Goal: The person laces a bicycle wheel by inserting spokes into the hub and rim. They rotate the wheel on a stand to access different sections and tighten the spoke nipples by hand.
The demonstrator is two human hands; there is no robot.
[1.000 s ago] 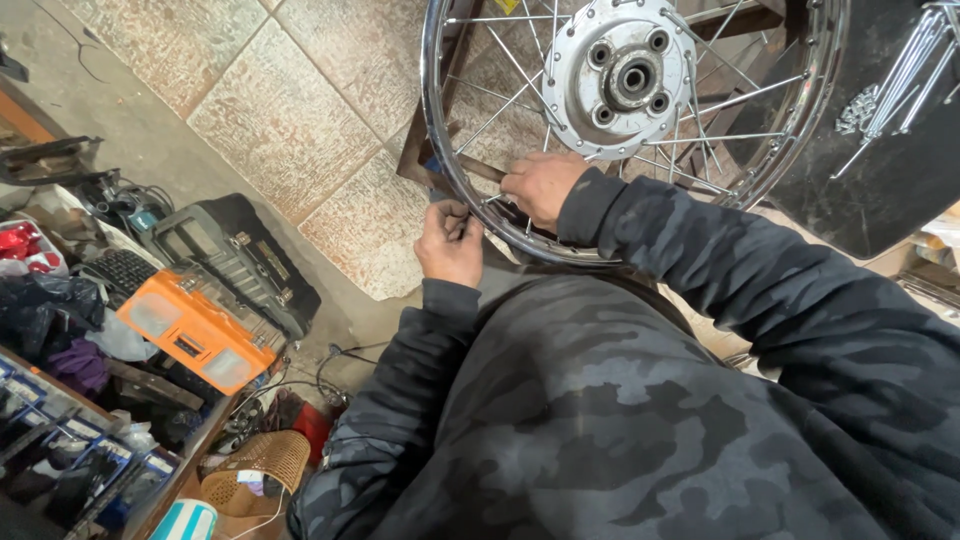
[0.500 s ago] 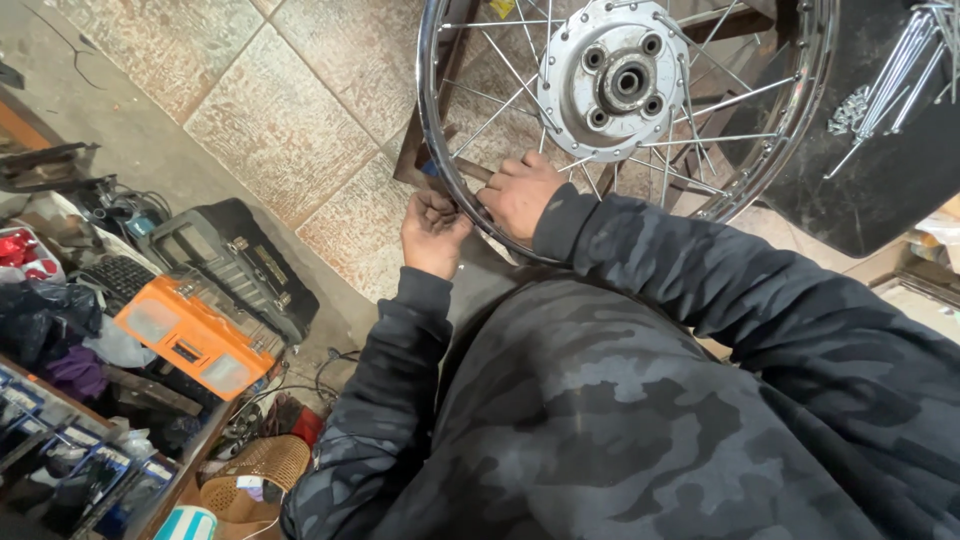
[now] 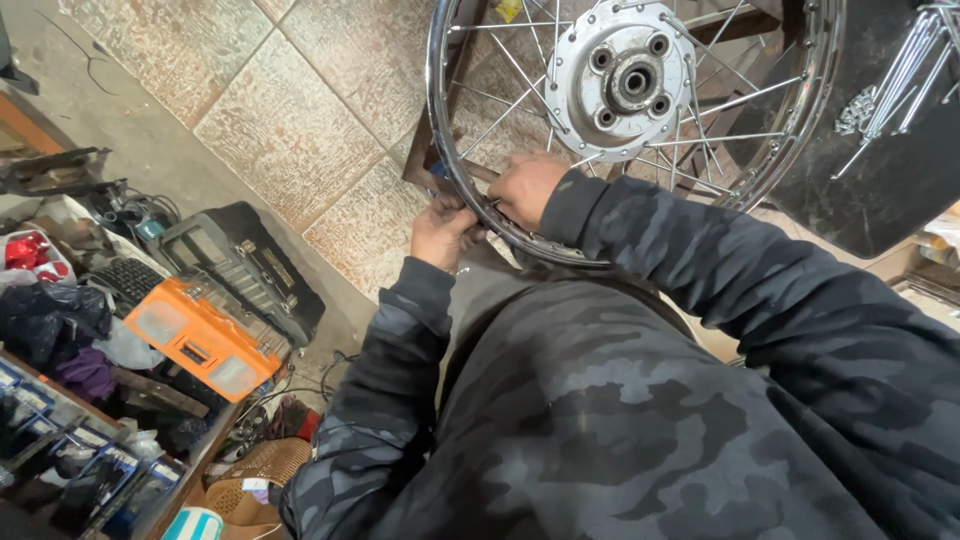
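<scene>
A spoked motorcycle wheel with a chrome rim (image 3: pixel 435 110) and a silver hub (image 3: pixel 622 78) stands in front of me on a wooden stand. My left hand (image 3: pixel 440 232) is closed on the rim's lower left edge, seemingly around a small tool that is mostly hidden. My right hand (image 3: pixel 524 188) rests just to its right, inside the rim, with its fingers closed around a spoke end near the rim. Both arms wear dark camouflage sleeves. What the fingers pinch is hidden.
A bundle of loose spokes (image 3: pixel 900 75) lies on a black sheet at the upper right. On the left stand an orange case (image 3: pixel 205 338), a black case (image 3: pixel 245 265) and a cluttered shelf of small parts (image 3: pixel 60 460). Tiled floor lies beyond the wheel.
The view has shifted slightly, so the wheel sits a little higher and to the left. Both hands stay at the rim's lower edge, closer together than a second ago.
</scene>
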